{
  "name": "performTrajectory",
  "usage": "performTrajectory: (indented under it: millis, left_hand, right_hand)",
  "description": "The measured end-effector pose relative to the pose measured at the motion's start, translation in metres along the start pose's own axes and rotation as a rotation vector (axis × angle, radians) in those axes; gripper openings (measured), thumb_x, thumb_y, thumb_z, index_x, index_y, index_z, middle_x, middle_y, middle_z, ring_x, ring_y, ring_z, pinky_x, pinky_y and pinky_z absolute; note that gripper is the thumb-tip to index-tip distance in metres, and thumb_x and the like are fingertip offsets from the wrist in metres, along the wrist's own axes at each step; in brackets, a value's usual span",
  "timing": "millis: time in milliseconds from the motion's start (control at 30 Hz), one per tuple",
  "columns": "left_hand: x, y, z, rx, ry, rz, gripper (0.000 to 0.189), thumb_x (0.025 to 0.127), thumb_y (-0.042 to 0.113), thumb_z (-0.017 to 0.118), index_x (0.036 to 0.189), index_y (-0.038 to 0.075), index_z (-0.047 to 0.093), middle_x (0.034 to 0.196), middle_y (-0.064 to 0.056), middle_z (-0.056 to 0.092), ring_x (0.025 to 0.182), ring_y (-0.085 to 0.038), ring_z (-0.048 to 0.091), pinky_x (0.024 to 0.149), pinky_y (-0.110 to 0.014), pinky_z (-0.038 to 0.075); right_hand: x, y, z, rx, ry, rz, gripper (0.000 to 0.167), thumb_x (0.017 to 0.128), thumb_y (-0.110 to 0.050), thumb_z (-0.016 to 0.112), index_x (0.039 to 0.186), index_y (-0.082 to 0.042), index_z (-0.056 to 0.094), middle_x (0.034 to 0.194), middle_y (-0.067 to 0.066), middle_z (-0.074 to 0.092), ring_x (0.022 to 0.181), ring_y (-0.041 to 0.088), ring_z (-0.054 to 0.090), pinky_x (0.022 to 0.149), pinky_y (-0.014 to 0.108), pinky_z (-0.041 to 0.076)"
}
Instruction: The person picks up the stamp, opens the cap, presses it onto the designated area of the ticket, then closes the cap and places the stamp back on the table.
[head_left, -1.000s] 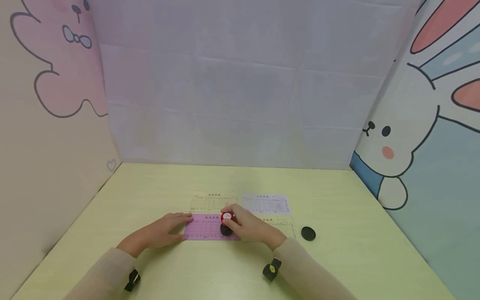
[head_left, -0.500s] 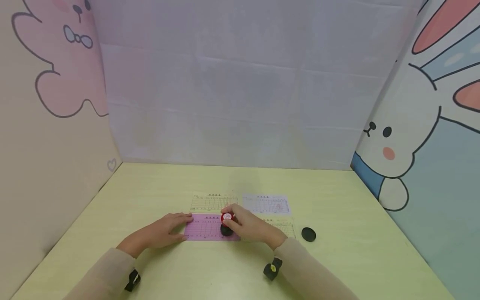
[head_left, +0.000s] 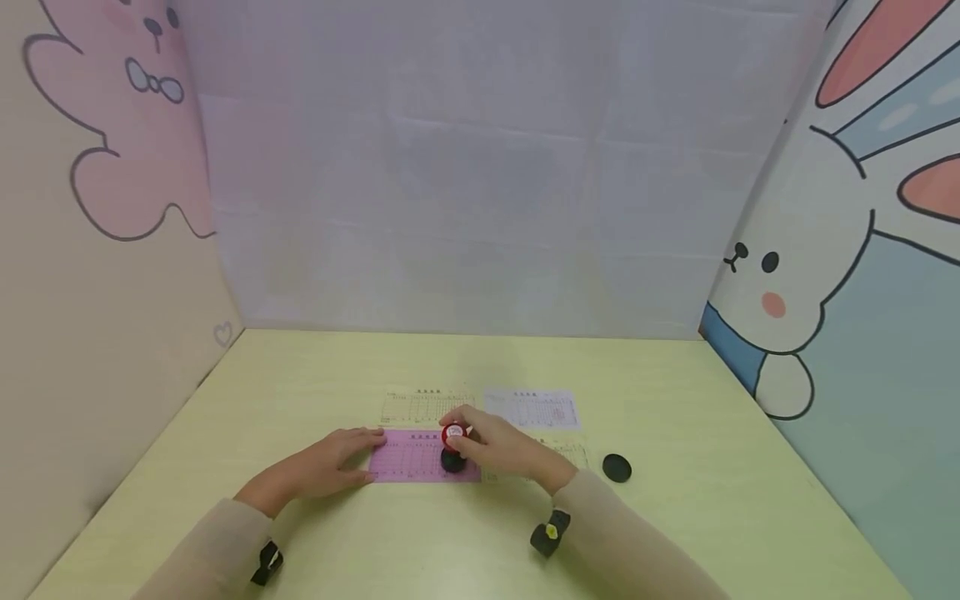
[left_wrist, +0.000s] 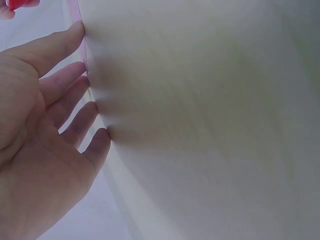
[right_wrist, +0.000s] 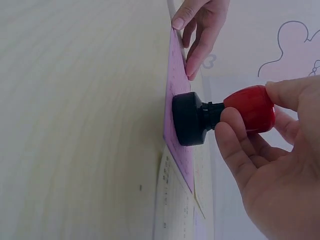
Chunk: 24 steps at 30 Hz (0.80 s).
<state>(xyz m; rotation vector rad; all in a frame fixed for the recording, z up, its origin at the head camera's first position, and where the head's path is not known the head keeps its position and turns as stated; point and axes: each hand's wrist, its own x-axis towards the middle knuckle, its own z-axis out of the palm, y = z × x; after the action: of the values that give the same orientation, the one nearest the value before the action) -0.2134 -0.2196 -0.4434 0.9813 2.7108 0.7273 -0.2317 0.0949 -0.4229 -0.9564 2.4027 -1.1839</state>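
Observation:
A stamp (right_wrist: 250, 107) with a red handle and round black base is gripped by my right hand (head_left: 501, 446), thumb and fingers around the handle. Its base stands on the right part of a pink printed form (head_left: 408, 457). My left hand (head_left: 326, 462) rests at the form's left edge, fingers extended and fingertips touching the paper and table. In the left wrist view the left hand (left_wrist: 45, 125) shows its fingers spread, holding nothing. The stamp's underside is hidden against the paper.
A cream form (head_left: 420, 407) and a pale lilac form (head_left: 532, 408) lie behind, the lilac one bearing a red mark. Another cream form (head_left: 566, 454) is partly under my right hand. A round black cap (head_left: 617, 467) lies to the right on the table (head_left: 675, 400).
Both hands and the stamp stay in nearly the same place on the pink form. My right wrist appears very slightly higher, and the head view has shifted a little.

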Motion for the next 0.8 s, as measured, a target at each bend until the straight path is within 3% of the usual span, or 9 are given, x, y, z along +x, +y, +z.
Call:
performTrajectory:
  millis: [200,500,800]
  left_hand:
    - [-0.0007,0.0005,-0.0012,0.012,-0.005,-0.011,0.057,0.096,0.023,0.068,0.141,-0.007,0.051,0.149,-0.025,0.045,0.137,-0.05,0.037,0.11,-0.064,0.03]
    - [-0.0008,0.0048,-0.0005,0.001,-0.005,0.007,0.056,0.096,0.023,0.068,0.14,-0.009,0.051,0.147,-0.028,0.045,0.135,-0.052,0.038,0.109,-0.066,0.03]
    - [0.0008,0.0036,-0.001,0.018,-0.011,-0.012,0.056,0.096,0.022,0.068,0.142,-0.007,0.05,0.149,-0.026,0.044,0.136,-0.049,0.038,0.11,-0.064,0.031]
  right_hand:
    - [-0.0016,0.0036,0.0027,0.022,0.029,-0.012,0.034,0.106,-0.029,0.052,0.135,-0.011,0.058,0.117,-0.004,0.061,0.092,0.009,0.061,0.081,0.026,0.052]
    - [-0.0035,0.0038,0.0023,0.032,0.03,0.0,0.04,0.101,-0.028,0.064,0.135,-0.01,0.058,0.11,-0.006,0.063,0.087,0.011,0.063,0.075,0.025,0.053]
    - [-0.0105,0.0009,-0.0065,0.041,0.052,-0.001,0.041,0.101,-0.029,0.062,0.139,-0.013,0.057,0.112,-0.004,0.064,0.091,0.019,0.068,0.076,0.028,0.055]
